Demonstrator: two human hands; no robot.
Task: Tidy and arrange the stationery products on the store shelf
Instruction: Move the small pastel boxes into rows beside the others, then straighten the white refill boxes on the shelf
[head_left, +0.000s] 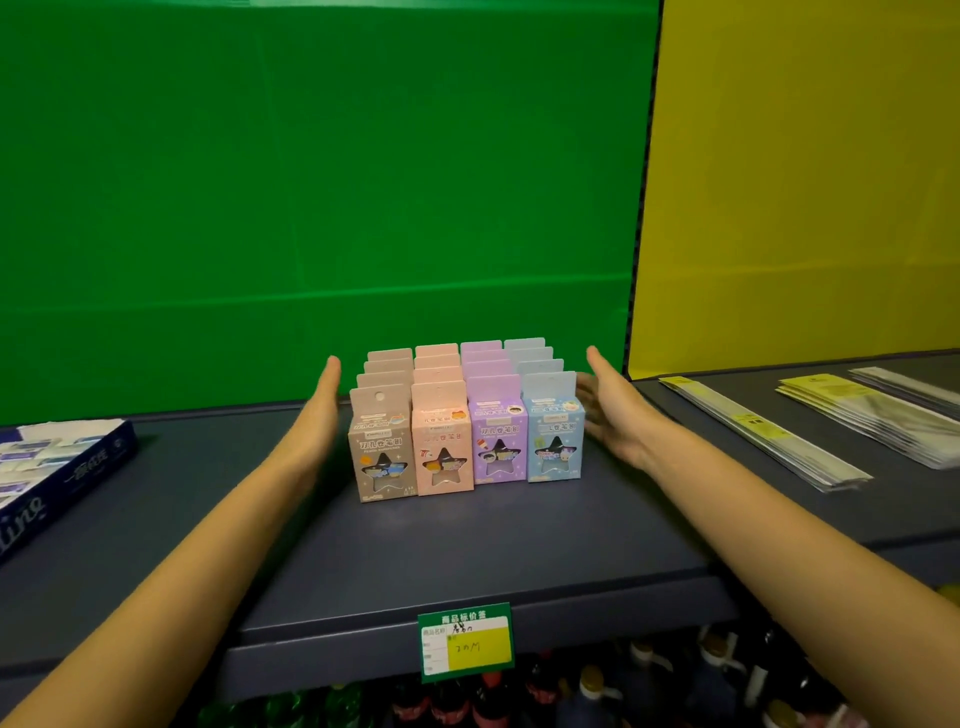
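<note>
A block of small pencil-sharpener boxes (465, 415) stands upright on the dark blue shelf (467, 561), near its middle and set back from the front edge. The block consists of four columns, each several boxes deep: a taupe column (383, 447) at the left, then a pink column (441, 441), a purple column (497, 434) and a light blue column (553, 431) at the right. Each front box has a star-shaped window and a hang tab on top.

The left hand (319, 410) is flat, fingers extended, with its palm against the left side of the taupe column. The right hand (615, 410) is open with fingers spread, its palm facing the right side of the light blue column; contact there cannot be confirmed. Neither hand clamps any box.

A green price tag (466, 642) hangs on the shelf's front edge. An open blue carton (57, 467) lies at the left end. Flat clear-wrapped packs (769, 431) lie at the right. Bottles (592, 696) stand on the level below.
</note>
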